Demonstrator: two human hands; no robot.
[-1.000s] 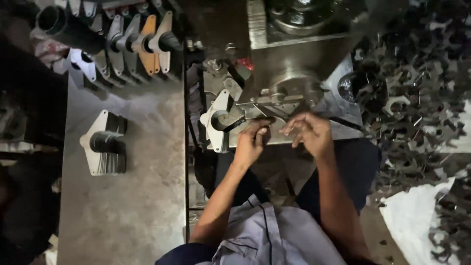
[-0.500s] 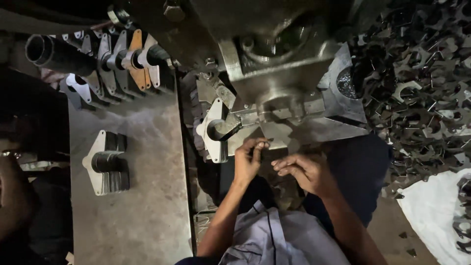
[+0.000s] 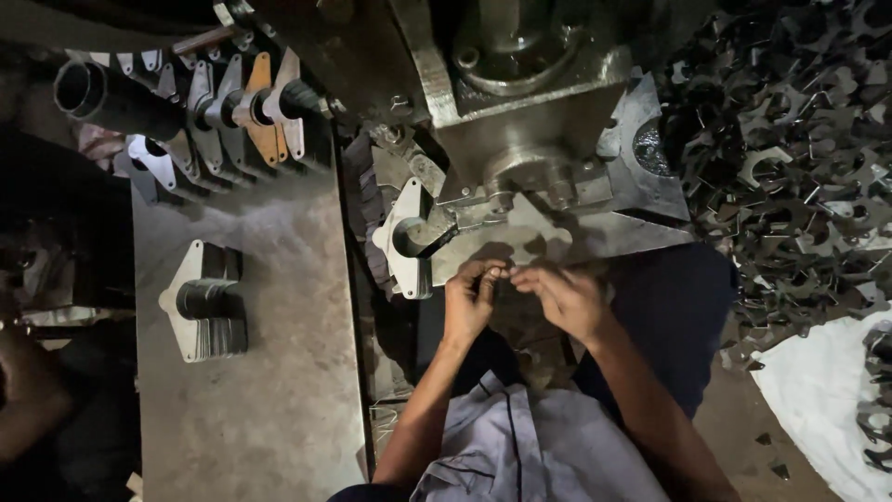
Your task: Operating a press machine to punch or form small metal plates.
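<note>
I saw my left hand [image 3: 469, 302] and right hand [image 3: 565, 299] meet fingertip to fingertip near the press [image 3: 530, 112], pinching something too small to identify. The stamped plates [image 3: 409, 237] just beyond looked stiff, thin, sharp-edged; best gripped by the flat faces.

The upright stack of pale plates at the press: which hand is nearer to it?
Left. The left hand is just below and right of the plate stack; the right hand lies farther right, beyond the left.
</note>
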